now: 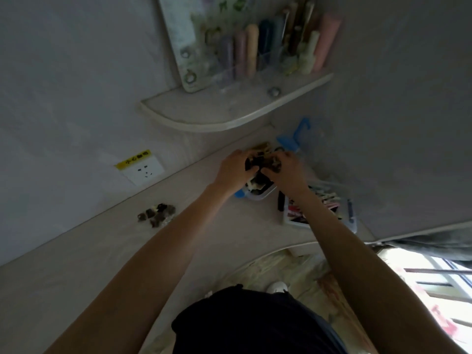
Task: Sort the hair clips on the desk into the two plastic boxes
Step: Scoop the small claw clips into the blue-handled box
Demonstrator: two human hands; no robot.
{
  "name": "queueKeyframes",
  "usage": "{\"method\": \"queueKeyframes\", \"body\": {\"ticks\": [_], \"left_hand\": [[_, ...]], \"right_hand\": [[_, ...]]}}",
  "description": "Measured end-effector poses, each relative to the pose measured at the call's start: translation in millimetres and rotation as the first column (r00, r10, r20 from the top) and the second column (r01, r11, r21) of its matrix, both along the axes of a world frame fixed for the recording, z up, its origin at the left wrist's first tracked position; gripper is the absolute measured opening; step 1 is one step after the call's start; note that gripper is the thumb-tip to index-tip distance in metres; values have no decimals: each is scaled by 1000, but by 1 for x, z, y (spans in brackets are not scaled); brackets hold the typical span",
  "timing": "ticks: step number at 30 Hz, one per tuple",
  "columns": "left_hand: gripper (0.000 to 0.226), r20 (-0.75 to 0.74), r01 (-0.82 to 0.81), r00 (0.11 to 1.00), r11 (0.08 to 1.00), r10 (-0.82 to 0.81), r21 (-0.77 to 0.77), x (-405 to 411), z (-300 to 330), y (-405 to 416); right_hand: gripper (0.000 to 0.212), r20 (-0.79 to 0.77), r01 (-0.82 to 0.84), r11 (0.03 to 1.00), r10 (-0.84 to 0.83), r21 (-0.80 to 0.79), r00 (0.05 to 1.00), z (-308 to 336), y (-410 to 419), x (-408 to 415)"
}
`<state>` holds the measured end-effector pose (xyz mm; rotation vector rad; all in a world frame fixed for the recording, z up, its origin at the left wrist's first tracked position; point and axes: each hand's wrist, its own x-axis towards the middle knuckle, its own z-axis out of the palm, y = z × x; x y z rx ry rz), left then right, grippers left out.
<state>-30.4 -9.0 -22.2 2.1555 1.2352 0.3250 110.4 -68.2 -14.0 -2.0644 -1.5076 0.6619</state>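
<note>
1. Left hand (233, 169) and right hand (286, 167) are both gripping a bunch of hair clips (263, 163) over the blue-latched box (258, 194).
2. Second box (319, 208) is sitting just right of it.
3. Loose clips (157, 214) are lying on the pale desk (102, 251) below the wall socket (143, 169).

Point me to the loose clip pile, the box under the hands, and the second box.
loose clip pile (157, 215), head view, pile's middle.
box under the hands (258, 195), head view, near rim.
second box (353, 223), head view, right wall.

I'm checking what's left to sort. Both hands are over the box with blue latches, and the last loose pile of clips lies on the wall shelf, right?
Not quite. The loose clips lie on the desk, below the wall socket, not on the shelf, as the head view shows. The left hand and right hand are over the box.
</note>
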Motion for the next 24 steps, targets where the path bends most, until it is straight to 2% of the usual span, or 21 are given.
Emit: {"method": "queueKeyframes", "body": {"ticks": [3,8,11,13,16,19,21,24], "left_hand": [[49,-104,67,993,997,-62,45,1,-8,6],[37,-100,138,987,976,-122,167,-15,-10,1],[30,-168,186,975,943,-143,276,-28,-14,-1],[31,-212,200,968,921,-133,335,-34,-19,-2],[39,-264,183,959,939,-106,290,-42,-22,-4],[39,-87,154,987,956,-136,248,-60,-19,-8],[39,47,58,996,950,-76,306,-85,-18,-21],[30,148,-199,976,919,157,339,-140,-27,-55]], "right_hand": [[38,68,-20,1000,20,0,997,-2,5,9],[41,182,-42,999,43,-10,982,4,12,20],[36,339,-24,999,37,-41,940,8,17,24],[33,391,5,999,12,-43,920,11,16,22],[27,340,-58,990,10,130,940,13,2,8],[22,229,-176,934,106,310,968,11,-19,-27],[22,165,-239,919,195,313,967,4,-32,-60],[26,57,-347,913,343,215,938,-14,-42,-110]]}}
